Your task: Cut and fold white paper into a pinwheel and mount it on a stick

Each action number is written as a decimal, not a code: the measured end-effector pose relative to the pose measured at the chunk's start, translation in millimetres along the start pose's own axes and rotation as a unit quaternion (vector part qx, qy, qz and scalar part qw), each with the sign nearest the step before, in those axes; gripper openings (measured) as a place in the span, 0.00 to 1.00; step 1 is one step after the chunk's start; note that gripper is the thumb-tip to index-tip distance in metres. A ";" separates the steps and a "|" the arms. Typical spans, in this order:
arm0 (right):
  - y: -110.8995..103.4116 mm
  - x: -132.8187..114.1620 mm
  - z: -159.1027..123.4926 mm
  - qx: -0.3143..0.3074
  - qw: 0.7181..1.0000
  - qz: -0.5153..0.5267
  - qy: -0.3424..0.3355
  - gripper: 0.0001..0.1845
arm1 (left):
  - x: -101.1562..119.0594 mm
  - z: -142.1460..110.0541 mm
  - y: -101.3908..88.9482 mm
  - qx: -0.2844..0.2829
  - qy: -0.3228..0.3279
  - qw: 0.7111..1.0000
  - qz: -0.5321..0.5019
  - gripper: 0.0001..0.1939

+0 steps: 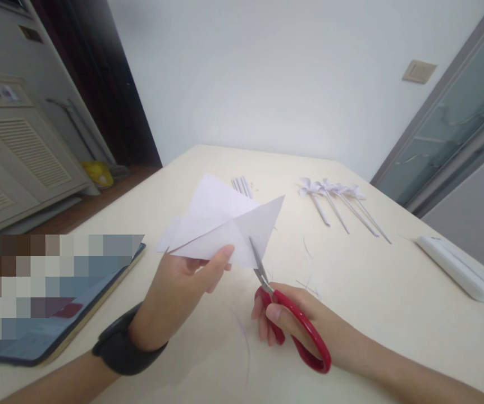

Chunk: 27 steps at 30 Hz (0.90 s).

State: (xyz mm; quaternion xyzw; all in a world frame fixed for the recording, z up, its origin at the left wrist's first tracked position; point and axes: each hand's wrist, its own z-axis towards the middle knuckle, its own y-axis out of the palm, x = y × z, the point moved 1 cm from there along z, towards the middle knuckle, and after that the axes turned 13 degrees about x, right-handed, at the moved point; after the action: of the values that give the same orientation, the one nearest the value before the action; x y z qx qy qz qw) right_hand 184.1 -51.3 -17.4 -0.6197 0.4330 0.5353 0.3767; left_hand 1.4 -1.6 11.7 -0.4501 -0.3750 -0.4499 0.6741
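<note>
A square sheet of white paper (pixel 212 205), slit along a line toward its middle, is pinched between the thumb and fingers of my left hand (pixel 200 275). My right hand (pixel 286 311) grips red-handled scissors (pixel 307 336). Their blades lie at the paper's lower right edge, one of them showing over the sheet. More white paper (pixel 168 233) lies on the table behind the sheet's left corner. A black band is on my left wrist.
Several white paper pinwheels on sticks (pixel 334 193) lie at the back right. Rolled paper sticks (pixel 242 186) lie behind the sheet. Thin paper strips (pixel 308 264) are scattered about. A tablet (pixel 86 306) is at left, a white case-like object (pixel 463 269) at right, on the cream table (pixel 372 336).
</note>
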 end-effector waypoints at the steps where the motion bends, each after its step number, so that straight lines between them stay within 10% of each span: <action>1: 0.0 0.7 0.1 0.001 1.000 -0.005 -0.003 0.16 | -0.4 0.1 0.1 -0.003 0.001 1.000 0.001 0.17; 27: 3.2 -2.3 1.9 0.031 0.995 -0.089 -0.017 0.05 | 3.8 0.7 -1.9 -0.003 -0.005 1.000 0.011 0.20</action>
State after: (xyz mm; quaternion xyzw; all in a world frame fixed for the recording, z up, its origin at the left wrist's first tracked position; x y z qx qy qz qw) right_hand 180.2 -50.4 -15.3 -0.6348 0.3862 0.4963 0.4490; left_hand 0.7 -2.4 16.0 -0.4583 -0.3727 -0.4413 0.6755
